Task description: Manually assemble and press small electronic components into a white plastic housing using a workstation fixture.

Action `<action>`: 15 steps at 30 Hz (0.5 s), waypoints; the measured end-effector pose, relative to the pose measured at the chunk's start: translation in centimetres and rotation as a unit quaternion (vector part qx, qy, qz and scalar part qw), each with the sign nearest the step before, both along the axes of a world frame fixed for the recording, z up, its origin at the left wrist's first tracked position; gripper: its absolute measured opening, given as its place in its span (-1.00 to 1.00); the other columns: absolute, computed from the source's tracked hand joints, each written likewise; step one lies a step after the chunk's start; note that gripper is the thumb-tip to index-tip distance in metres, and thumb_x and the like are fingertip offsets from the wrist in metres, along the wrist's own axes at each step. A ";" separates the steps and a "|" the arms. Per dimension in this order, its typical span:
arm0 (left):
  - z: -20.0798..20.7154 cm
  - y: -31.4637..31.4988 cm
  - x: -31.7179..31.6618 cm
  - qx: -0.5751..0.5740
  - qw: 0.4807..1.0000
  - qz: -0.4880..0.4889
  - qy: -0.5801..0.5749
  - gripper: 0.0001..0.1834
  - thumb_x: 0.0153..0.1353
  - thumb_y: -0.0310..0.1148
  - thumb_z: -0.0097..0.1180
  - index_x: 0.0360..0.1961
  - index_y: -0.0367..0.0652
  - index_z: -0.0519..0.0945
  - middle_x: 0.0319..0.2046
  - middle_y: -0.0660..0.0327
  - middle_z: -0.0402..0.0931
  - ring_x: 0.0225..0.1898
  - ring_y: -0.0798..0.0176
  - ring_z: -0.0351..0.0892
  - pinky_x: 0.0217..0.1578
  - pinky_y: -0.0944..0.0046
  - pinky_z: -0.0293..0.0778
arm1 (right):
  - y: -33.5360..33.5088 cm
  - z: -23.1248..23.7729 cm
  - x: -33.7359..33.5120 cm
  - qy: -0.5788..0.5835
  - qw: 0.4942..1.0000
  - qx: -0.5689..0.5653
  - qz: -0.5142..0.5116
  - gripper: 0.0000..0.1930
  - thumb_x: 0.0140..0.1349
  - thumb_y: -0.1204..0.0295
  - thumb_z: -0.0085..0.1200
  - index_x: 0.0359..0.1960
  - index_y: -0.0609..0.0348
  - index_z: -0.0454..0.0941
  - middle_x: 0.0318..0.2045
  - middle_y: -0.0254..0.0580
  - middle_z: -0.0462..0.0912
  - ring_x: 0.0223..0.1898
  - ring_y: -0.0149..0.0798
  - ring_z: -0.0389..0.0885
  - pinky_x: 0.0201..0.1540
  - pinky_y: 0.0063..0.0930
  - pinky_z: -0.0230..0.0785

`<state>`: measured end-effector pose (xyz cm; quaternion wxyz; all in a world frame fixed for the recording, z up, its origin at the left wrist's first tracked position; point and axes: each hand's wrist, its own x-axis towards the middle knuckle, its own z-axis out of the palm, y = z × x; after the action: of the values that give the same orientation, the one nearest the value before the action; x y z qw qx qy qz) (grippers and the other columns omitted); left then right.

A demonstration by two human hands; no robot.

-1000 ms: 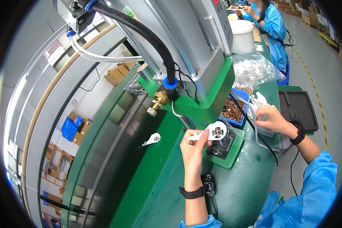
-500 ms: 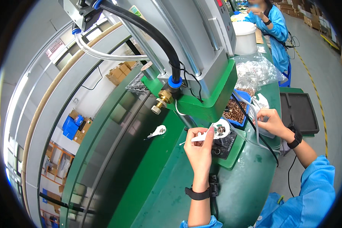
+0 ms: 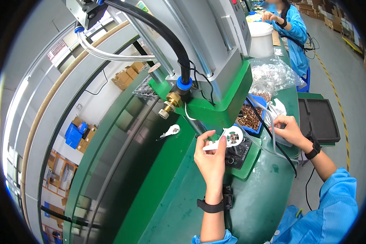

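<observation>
My left hand (image 3: 210,157) pinches the handle of a white plastic part (image 3: 230,138) with a round head, holding it over the black fixture (image 3: 239,151) under the green press (image 3: 215,99). Further right, my right hand (image 3: 288,129) rests at the white container beside the blue bin of small brown metal pieces (image 3: 251,117), fingers curled; what it holds is hidden. A second white part (image 3: 171,131) lies on the green table (image 3: 256,203) to the left.
A thick black hose (image 3: 166,36) and clear tubes run over the press. A black tray (image 3: 318,118) sits at the right. Clear plastic bags (image 3: 274,75) and a white bucket (image 3: 260,38) stand behind. Another person in blue (image 3: 290,28) works at the far end.
My left hand has shifted slightly with the white part near the fixture. The right hand stays by the bin. The view has tilted a little.
</observation>
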<state>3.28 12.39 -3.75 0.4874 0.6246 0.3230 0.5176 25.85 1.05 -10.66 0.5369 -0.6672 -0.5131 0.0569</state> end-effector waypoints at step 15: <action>-0.5 1.3 -0.8 -0.087 0.995 -0.055 0.016 -0.85 -0.05 -0.37 0.27 -0.49 -0.20 0.60 -0.64 0.39 0.43 -0.68 0.59 0.19 -0.67 0.55 0.06 | 0.0 0.2 -0.6 -0.007 1.000 0.002 -0.023 -0.88 -0.12 0.49 0.20 -0.49 0.24 0.61 -0.66 -0.29 0.49 -0.61 -0.49 0.33 -0.52 -0.60 0.20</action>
<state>2.51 13.70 -4.24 0.5627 0.6050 0.3396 0.4495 25.28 1.02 -10.45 0.5360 -0.6779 -0.5018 0.0384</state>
